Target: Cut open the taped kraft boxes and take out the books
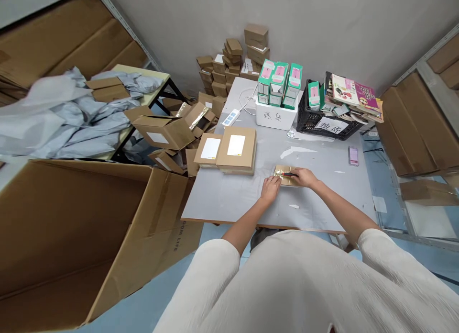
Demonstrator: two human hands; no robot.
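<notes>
A small cardboard box [289,182] with shiny tape on top lies near the middle of the grey table. My right hand [304,176] is closed around a red and black utility knife [288,174], which lies across the taped top of this box; the blade is too small to make out. At the box's left end, my left hand [271,187] grips its near corner, fingers close to the knife's tip. To the left are two closed cardboard boxes, the larger one [236,151] beside a smaller one [208,150], each with a white label.
A white bin [274,116] and a black crate [332,125] hold green boxes and books at the table's back. A power strip [231,117] and phone [353,156] lie on the table [222,199]. A big open carton [154,218] stands left, near piled cardboard boxes.
</notes>
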